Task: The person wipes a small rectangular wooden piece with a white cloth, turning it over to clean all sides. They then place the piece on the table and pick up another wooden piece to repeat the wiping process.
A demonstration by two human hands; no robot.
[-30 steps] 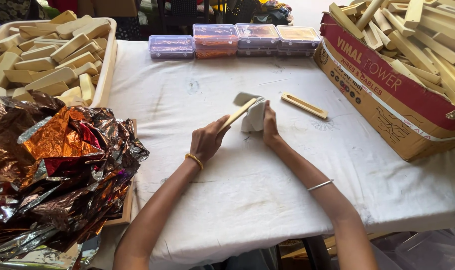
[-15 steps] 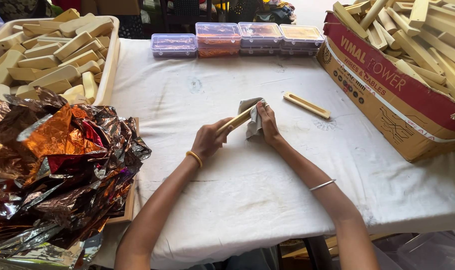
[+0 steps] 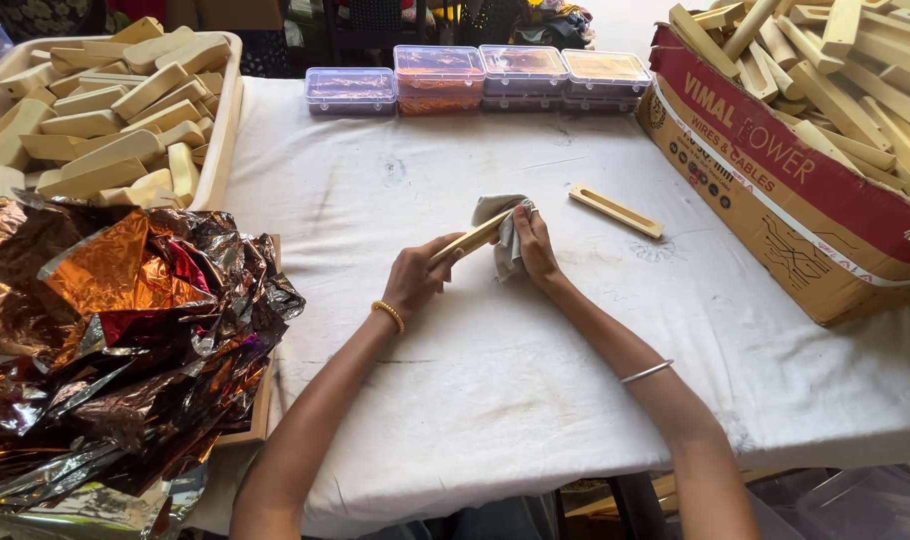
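Note:
My left hand [image 3: 417, 277] grips one end of a slim pale wooden piece [image 3: 472, 240], held slanted above the white tablecloth [image 3: 495, 380]. My right hand [image 3: 535, 248] presses a small grey-white cloth [image 3: 500, 232] around the far end of that piece. A gold bangle sits on my left wrist and a thin silver one on my right forearm. A second flat wooden piece with a long slot [image 3: 616, 211] lies on the cloth just right of my hands.
A cream tray [image 3: 220, 150] heaped with wooden blocks stands at the back left, above a pile of crumpled copper and silver foil [image 3: 125, 330]. Several clear plastic boxes [image 3: 495, 75] line the far edge. A cardboard box [image 3: 775, 200] full of wooden pieces fills the right.
Both hands have drawn slightly nearer me with the wooden piece. The cloth has shifted along the piece under my right hand.

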